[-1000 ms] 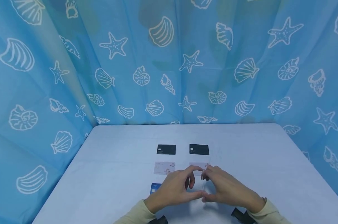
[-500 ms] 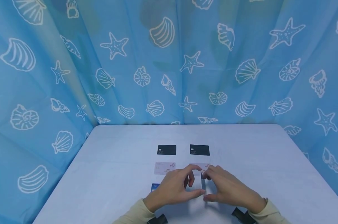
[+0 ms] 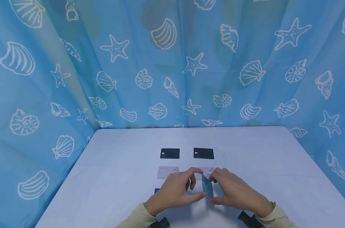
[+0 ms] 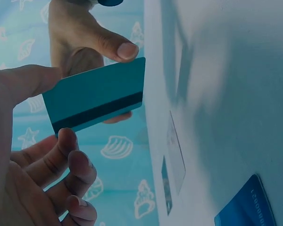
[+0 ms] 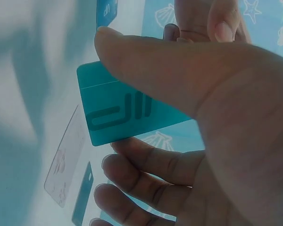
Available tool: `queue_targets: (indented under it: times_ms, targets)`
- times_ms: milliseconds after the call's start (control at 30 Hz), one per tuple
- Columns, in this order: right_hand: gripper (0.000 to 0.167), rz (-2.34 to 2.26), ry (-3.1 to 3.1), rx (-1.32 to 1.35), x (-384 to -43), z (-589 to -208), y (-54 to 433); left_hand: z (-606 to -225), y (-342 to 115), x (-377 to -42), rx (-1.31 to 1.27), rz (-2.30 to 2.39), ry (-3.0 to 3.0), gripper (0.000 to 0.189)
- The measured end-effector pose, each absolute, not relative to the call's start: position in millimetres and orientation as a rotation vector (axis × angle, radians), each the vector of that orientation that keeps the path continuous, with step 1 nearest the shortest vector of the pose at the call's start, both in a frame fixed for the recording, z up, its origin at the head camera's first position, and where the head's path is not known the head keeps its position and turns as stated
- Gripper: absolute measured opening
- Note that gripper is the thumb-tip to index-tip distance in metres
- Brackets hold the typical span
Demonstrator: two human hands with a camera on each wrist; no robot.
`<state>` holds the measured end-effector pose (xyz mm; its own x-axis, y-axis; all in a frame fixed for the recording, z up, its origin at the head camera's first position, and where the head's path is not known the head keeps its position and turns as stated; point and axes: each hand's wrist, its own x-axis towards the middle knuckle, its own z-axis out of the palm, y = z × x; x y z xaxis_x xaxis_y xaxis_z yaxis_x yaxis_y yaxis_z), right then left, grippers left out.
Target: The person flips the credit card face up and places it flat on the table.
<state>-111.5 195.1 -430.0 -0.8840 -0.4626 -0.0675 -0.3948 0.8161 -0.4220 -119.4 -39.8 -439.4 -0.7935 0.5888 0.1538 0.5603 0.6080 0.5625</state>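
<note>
A teal plastic card [image 3: 207,186] stands on edge above the table, held between both hands. My left hand [image 3: 176,191] pinches it by two opposite edges, thumb at the near edge and index finger at the far one. From the other side my right hand [image 3: 235,191] pinches the same edges with thumb and fingers. A dark magnetic stripe crosses the card's face [image 4: 99,96] in the left wrist view. Dark looped lettering marks the other face [image 5: 118,113] in the right wrist view, partly covered by the right thumb.
Two black cards [image 3: 170,153] lie in a back row on the white table [image 3: 126,177]. Two pale pink flowered cards [image 3: 164,172] form the row before them, the right one partly behind my hands. A blue card [image 4: 247,207] lies nearer, mostly hidden by my left hand.
The card was seen edge-on as a thin line a second ago. It has turned so that its teal face shows. Both hands stay in nearly the same place.
</note>
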Motion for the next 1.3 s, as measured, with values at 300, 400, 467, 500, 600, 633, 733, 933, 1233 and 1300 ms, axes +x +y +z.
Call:
queue_targets:
  times_ms: [300, 400, 467, 500, 600, 633, 733, 933, 1233, 1300]
  targets:
    - [0.064, -0.599, 2.849, -0.624, -112.0, -431.7, 196.5, -438.4, -42.7, -120.6, 0.988, 0.905, 2.798, 0.058]
    - [0.063, -0.594, 2.848, -0.595, -112.9, -431.2, 196.1, -437.9, -43.5, -121.7, 0.989, 0.874, 2.807, 0.059]
    - [0.063, -0.589, 2.849, -0.58, -113.4, -430.3, 195.9, -437.2, -44.6, -122.9, 0.982, 0.838, 2.821, 0.059]
    - [0.062, -0.586, 2.85, -0.576, -113.6, -430.0, 195.9, -436.8, -45.0, -123.4, 0.977, 0.82, 2.827, 0.059]
    - [0.061, -0.581, 2.853, -0.55, -113.6, -429.3, 195.4, -435.8, -46.4, -124.8, 0.962, 0.777, 2.831, 0.061]
    - [0.061, -0.582, 2.853, -0.551, -113.6, -429.2, 195.6, -435.5, -46.7, -125.0, 0.961, 0.765, 2.832, 0.061]
    - [0.06, -0.566, 2.86, -0.535, -113.3, -429.5, 196.1, -435.6, -47.1, -125.9, 0.973, 0.741, 2.829, 0.062]
    - [0.062, -0.534, 2.868, -0.546, -113.3, -427.9, 198.0, -436.2, -46.9, -127.4, 1.012, 0.692, 2.841, 0.062]
    - [0.063, -0.517, 2.849, -0.511, -113.8, -426.8, 197.6, -435.5, -47.4, -127.0, 1.031, 0.618, 2.855, 0.06]
    - [0.062, -0.517, 2.845, -0.51, -113.6, -426.4, 197.8, -436.0, -47.6, -127.1, 1.025, 0.609, 2.852, 0.059]
